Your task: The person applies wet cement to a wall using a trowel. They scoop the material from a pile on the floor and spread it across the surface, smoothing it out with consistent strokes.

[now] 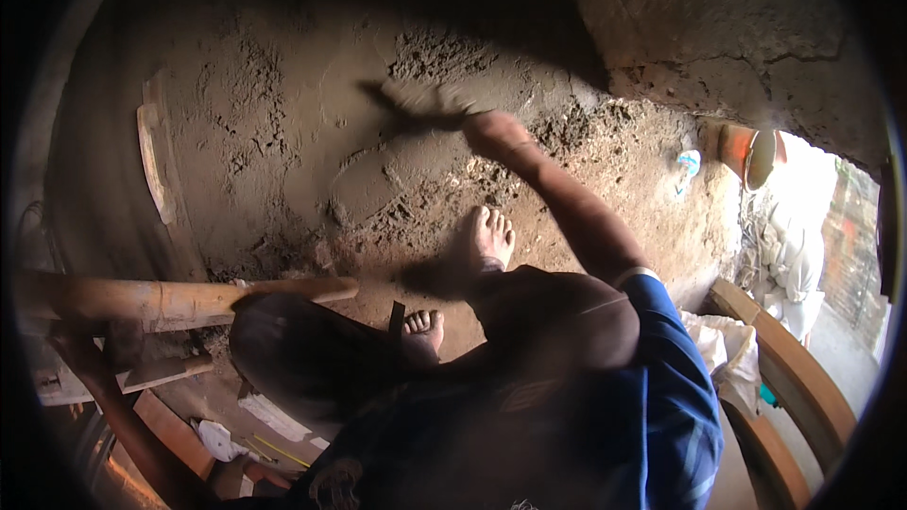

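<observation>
My right hand [495, 133] reaches forward, closed on the handle of a mortar-covered plastering trowel [425, 99]. The trowel's blade lies against a surface of wet grey plaster [312, 123] that is rough in patches and smoothed just below the blade. My arm in a blue sleeve [666, 359] stretches out from the lower right. My left hand is out of sight. I crouch with both bare feet, one forward [491, 238] and one nearer me [423, 326], on the dirt ground.
A bamboo pole [170, 300] runs across at the left above wooden planks [161, 373]. A pale wooden strip [151, 165] stands against the plaster at the left. An orange pot [746, 153], white sacks [723, 345] and curved wooden beams [794, 373] are at the right.
</observation>
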A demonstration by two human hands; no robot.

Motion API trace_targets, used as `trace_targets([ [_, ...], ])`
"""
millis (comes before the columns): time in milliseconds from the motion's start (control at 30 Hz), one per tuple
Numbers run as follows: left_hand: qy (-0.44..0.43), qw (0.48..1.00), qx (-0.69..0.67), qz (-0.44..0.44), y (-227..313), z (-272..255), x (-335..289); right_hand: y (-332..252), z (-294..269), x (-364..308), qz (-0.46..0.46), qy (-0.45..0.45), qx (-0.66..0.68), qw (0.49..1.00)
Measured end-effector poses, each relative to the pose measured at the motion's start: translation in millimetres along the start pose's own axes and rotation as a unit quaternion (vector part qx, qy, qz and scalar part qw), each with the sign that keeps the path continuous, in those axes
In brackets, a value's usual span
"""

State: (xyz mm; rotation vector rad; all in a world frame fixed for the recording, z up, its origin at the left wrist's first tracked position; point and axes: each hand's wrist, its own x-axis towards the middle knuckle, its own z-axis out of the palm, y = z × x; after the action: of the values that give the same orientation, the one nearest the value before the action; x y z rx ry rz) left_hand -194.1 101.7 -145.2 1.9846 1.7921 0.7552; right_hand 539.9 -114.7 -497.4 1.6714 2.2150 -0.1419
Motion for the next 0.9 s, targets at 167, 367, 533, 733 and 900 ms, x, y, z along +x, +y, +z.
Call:
trace_targets([
  [167, -0.01, 1.0, -0.021, -0.014, -13, -9, -2, 27, 27, 46, 0.009, 0.097, -0.127, 0.987],
  [367, -0.03, 0.995, -0.088, -0.018, -34, -31, -20, 166, -6, 0, 0.448, -0.036, 0.606, 0.656],
  [533, -0.047, 0.974, -0.194, -0.109, 146, 89, -30, 177, 64, -14, 0.401, 0.056, 0.785, 0.469],
  [733, -0.016, 0.986, -0.132, -0.1, 143, 79, -36, 48, -12, 81, 0.209, -0.048, 0.732, 0.647],
  [900, 0.009, 0.891, 0.401, 0.214, 26, 9, -11, -24, -4, 149, -0.079, -0.067, 0.188, 0.977],
])
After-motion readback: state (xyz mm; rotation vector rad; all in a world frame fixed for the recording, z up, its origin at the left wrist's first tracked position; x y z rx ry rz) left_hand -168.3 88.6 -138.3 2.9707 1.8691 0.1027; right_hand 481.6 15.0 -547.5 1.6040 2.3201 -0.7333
